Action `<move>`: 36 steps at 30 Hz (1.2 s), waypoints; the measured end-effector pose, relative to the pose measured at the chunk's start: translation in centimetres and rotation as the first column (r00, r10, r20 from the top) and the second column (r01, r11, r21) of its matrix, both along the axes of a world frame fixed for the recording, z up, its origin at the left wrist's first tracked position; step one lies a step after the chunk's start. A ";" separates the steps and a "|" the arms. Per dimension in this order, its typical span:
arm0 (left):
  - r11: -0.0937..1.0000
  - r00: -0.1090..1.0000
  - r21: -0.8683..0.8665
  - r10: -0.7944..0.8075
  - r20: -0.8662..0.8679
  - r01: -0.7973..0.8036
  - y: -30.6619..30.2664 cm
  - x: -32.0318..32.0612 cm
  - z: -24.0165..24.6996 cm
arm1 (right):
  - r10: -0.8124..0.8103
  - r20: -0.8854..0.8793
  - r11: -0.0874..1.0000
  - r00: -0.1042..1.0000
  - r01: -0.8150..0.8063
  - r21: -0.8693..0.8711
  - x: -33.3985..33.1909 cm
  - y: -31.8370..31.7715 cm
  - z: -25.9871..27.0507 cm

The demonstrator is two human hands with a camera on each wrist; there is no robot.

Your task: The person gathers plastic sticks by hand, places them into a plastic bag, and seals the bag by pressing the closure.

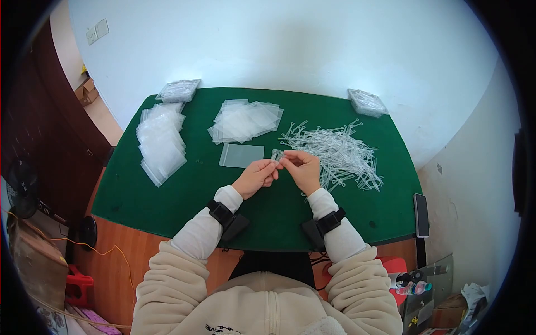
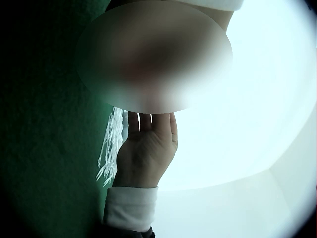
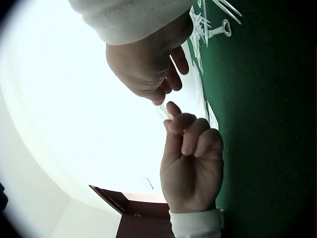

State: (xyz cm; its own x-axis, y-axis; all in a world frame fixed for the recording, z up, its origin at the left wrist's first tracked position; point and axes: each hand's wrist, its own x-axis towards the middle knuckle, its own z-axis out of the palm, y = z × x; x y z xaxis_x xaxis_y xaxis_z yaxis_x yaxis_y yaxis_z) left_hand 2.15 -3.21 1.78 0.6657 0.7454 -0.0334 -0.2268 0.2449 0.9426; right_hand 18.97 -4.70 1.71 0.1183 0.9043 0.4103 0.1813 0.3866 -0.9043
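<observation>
Over the middle of the green table, the left hand (image 1: 255,177) pinches a small bunch of clear plastic sticks (image 1: 276,154) with looped ends. The right hand (image 1: 303,170) meets it from the other side, thumb and forefinger pinching the same bunch. The left hand's other fingers curl into the palm in the right wrist view. Just left of the bunch, one flat clear zip bag (image 1: 241,156) lies on the table. Beside the right hand spreads a loose pile of clear plastic looped sticks (image 1: 335,151). A blurred patch covers the left hand in the left wrist view.
Loose zip bags (image 1: 245,120) lie at the back middle, and a fanned row of bags (image 1: 161,146) runs down the left side. Filled clear packs stand at the back left (image 1: 178,90) and back right (image 1: 367,103) corners. A phone (image 1: 421,215) sits at the right edge.
</observation>
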 end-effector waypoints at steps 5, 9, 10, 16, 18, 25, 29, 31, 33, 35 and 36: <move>0.999 0.999 0.022 0.038 -0.007 -0.038 -0.1 0.0 0.3 | -0.354 0.451 0.933 0.820 0.274 0.233 2.1 0.5 0.5; 0.997 0.997 0.020 0.072 -0.004 -0.072 0.1 0.0 0.1 | -0.510 0.781 0.836 0.361 0.421 0.351 2.4 -0.3 1.0; 0.997 0.997 0.017 0.080 0.000 -0.080 0.1 0.0 0.1 | -0.510 0.781 0.837 0.360 0.418 0.354 2.4 -0.4 0.9; 0.994 0.994 0.033 0.106 -0.007 -0.106 0.2 0.1 0.0 | -0.328 0.894 0.880 0.304 0.444 0.171 2.6 0.1 0.3; 0.992 0.992 0.038 0.122 -0.018 -0.121 0.3 0.0 -0.2 | -0.291 0.904 0.883 0.312 0.450 0.129 2.7 0.3 0.1; 0.983 0.987 0.106 0.154 -0.041 -0.149 0.4 0.0 -0.2 | -0.423 0.867 0.852 0.264 0.441 0.282 2.8 0.0 -0.3; 0.977 0.985 0.139 0.168 -0.045 -0.161 0.4 0.0 -0.3 | -0.448 0.859 0.853 0.248 0.406 0.328 2.8 0.3 -0.7; 0.976 0.984 0.145 0.171 -0.046 -0.163 0.4 -0.1 -0.4 | -0.421 0.870 0.863 0.256 0.409 0.297 2.7 0.4 -0.6; 0.976 0.984 0.147 0.170 -0.049 -0.161 0.4 0.0 -0.4 | -0.368 0.889 0.877 0.273 0.419 0.235 2.6 0.4 -0.4; 0.976 0.984 0.150 0.170 -0.052 -0.160 0.5 0.0 -0.4 | -0.366 0.890 0.878 0.272 0.419 0.233 2.6 0.5 -0.5; 0.977 0.985 0.143 0.167 -0.051 -0.159 0.4 -0.1 -0.3 | -0.365 0.890 0.878 0.272 0.419 0.232 2.6 0.5 -0.5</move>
